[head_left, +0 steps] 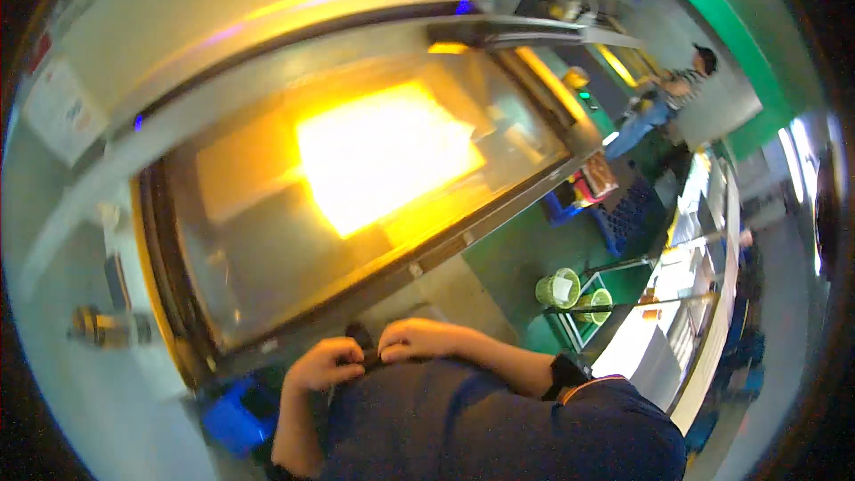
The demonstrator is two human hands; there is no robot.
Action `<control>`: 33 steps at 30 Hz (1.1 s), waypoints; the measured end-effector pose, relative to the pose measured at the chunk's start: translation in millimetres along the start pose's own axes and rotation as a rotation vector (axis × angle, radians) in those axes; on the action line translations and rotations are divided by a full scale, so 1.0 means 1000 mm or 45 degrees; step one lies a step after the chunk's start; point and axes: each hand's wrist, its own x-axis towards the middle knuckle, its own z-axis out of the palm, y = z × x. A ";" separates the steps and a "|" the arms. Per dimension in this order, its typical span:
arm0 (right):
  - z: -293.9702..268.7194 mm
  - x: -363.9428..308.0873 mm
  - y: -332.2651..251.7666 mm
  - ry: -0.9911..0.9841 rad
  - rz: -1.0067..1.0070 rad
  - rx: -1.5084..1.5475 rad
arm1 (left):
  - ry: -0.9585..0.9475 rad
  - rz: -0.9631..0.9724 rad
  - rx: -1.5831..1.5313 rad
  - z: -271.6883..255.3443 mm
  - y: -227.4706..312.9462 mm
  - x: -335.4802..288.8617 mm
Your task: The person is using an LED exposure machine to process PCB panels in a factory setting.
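Observation:
My left hand (322, 364) and my right hand (417, 339) are close together in front of my dark shirt (427, 419), at waist height. Both have curled fingers, with the fingertips turned toward each other. A small dark shape (360, 335) shows in the gap between them; blur hides what it is and whether either hand grips it. Just beyond my hands runs the near edge of a large dark-framed machine window (267, 276). Behind its pane a bright yellow-white glow (383, 156) washes out most of the inside.
A blue bin (239, 417) stands low at left. To the right are green baskets (557, 288), a blue crate (634, 214) and a long lit bench (663, 347). Farther back, another person (663, 98) in a cap and striped top stands by a machine.

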 end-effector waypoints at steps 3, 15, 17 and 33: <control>0.012 0.000 0.020 0.059 -0.080 0.133 | -0.064 -0.131 -0.040 -0.002 -0.019 0.000; -0.035 -0.055 0.054 0.059 -0.022 0.371 | 1.083 -0.289 0.456 -0.080 -0.059 0.000; -0.045 -0.081 0.081 0.123 -0.039 0.632 | 1.245 -0.162 -0.113 -0.079 -0.057 0.004; -0.131 -0.306 0.150 1.575 -0.218 1.728 | 0.186 0.276 -1.127 0.148 0.170 0.343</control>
